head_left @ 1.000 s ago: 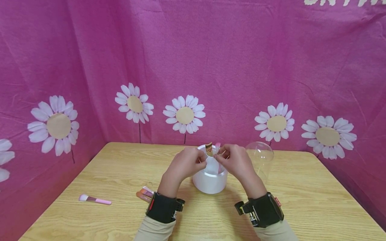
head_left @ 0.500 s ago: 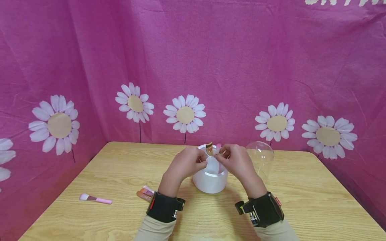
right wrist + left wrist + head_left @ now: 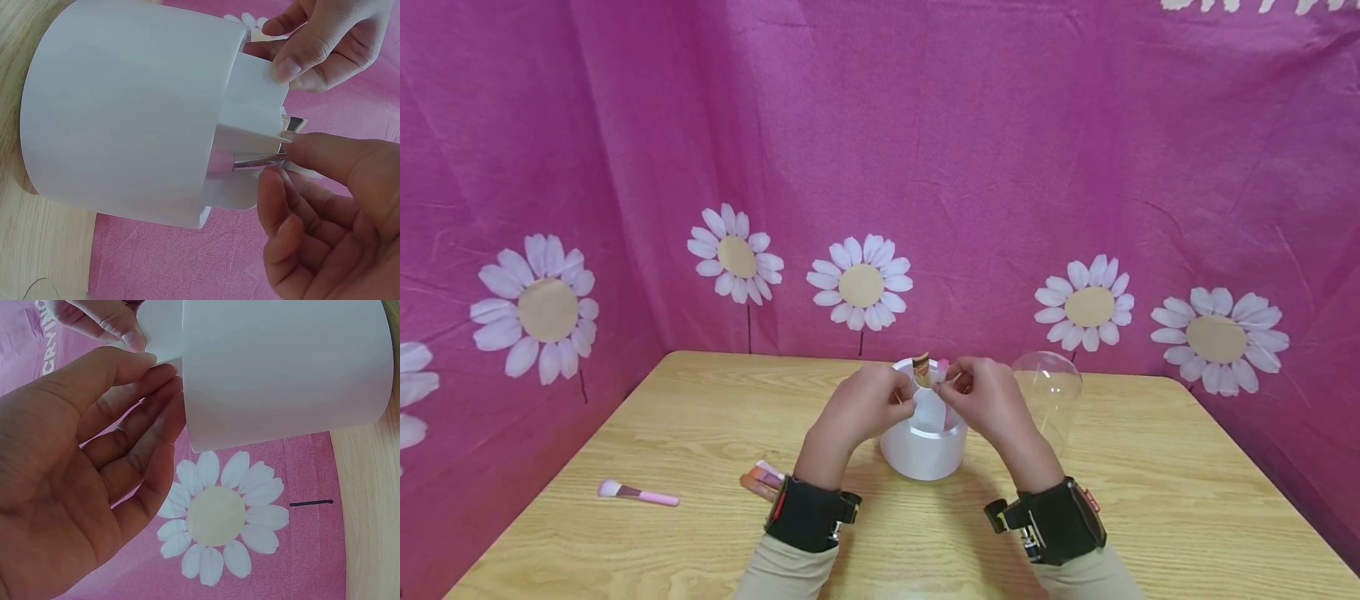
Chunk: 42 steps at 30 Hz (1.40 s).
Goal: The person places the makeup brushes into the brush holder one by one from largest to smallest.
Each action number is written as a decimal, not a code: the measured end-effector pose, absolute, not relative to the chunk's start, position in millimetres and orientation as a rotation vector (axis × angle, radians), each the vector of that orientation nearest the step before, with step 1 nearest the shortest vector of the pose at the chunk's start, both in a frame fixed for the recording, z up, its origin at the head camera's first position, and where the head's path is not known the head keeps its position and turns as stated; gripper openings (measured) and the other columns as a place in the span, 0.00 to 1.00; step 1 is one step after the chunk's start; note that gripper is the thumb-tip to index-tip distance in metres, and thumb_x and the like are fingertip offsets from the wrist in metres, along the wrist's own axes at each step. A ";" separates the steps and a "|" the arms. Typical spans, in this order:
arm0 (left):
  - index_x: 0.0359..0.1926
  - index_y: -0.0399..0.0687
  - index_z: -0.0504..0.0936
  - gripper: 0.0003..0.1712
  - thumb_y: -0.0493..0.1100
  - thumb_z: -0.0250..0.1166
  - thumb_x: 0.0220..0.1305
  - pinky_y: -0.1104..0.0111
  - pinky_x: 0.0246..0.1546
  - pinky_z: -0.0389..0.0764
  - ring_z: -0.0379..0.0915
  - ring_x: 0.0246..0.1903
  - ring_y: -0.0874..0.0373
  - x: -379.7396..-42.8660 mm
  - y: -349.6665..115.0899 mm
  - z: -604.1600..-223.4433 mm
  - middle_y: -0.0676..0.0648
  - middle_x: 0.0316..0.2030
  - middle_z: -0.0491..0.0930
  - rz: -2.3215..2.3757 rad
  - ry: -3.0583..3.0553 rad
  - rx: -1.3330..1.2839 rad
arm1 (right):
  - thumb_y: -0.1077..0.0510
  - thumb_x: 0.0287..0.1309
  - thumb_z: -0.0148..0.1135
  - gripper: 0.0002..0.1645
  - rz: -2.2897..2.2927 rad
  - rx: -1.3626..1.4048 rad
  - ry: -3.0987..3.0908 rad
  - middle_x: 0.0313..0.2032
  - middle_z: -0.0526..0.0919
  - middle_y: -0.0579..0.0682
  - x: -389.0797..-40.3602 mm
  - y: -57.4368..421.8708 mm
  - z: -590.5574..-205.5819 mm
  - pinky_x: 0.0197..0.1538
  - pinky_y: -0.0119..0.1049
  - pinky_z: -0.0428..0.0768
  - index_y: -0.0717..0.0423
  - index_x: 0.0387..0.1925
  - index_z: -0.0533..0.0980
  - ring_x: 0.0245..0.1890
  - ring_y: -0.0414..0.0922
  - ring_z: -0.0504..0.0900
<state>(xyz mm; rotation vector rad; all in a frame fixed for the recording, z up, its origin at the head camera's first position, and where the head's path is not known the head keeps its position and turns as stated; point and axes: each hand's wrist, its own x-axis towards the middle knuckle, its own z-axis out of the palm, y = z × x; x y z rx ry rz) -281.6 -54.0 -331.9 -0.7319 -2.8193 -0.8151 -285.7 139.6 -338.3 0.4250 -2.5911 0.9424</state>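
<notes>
A white round holder point(image 3: 922, 457) stands on the table with a white divider insert point(image 3: 255, 84) sticking up out of its mouth. With thumb and fingers, my left hand point(image 3: 863, 406) pinches one panel of the insert at the holder's rim. Opposite it, my right hand point(image 3: 988, 398) pinches the upper edge of another panel. A makeup brush point(image 3: 221, 161) with pink handle and silver ferrule stands in the holder, its ferrule right at my right fingers. Between the hands, brown brush bristles point(image 3: 921, 367) show above the insert.
Left of the holder lies a pink makeup brush point(image 3: 640, 495). Several more brushes point(image 3: 760, 478) lie bunched beside my left wrist, partly hidden by it. A clear dome cover point(image 3: 1054, 392) stands just right of the holder. A pink flowered cloth point(image 3: 970, 167) hangs behind the table.
Both hands keep their hold at the holder's mouth. My right fingertips shift only slightly, and the holder, brushes and dome stay in place.
</notes>
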 end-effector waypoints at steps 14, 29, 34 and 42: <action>0.31 0.48 0.87 0.04 0.38 0.69 0.64 0.70 0.29 0.75 0.73 0.29 0.59 -281.2 -54.3 -330.5 0.54 0.24 0.78 -0.798 -2.822 -0.733 | 0.57 0.56 0.74 0.09 0.880 0.380 -2.660 0.23 0.81 0.50 -281.3 143.0 -331.1 0.25 0.35 0.75 0.59 0.29 0.82 0.24 0.44 0.76; 0.30 0.49 0.86 0.05 0.38 0.68 0.63 0.70 0.29 0.75 0.73 0.29 0.59 -281.2 -54.1 -331.3 0.54 0.24 0.78 -0.802 -2.813 -0.733 | 0.57 0.57 0.73 0.10 0.876 0.353 -2.681 0.24 0.82 0.50 -281.1 144.3 -332.2 0.25 0.35 0.74 0.59 0.31 0.82 0.24 0.45 0.77; 0.30 0.49 0.87 0.04 0.38 0.69 0.63 0.70 0.29 0.75 0.73 0.29 0.59 -282.2 -54.2 -331.9 0.54 0.24 0.78 -0.811 -2.820 -0.727 | 0.59 0.58 0.72 0.08 0.891 0.405 -2.682 0.28 0.85 0.51 -281.4 143.6 -332.6 0.28 0.37 0.79 0.60 0.34 0.83 0.28 0.46 0.81; 0.30 0.49 0.87 0.05 0.38 0.68 0.63 0.70 0.28 0.74 0.73 0.28 0.60 -284.8 -54.1 -333.5 0.55 0.24 0.78 -0.802 -2.806 -0.737 | 0.69 0.56 0.67 0.06 0.870 0.565 -2.665 0.31 0.86 0.54 -284.3 144.8 -332.3 0.35 0.41 0.84 0.64 0.37 0.82 0.31 0.47 0.84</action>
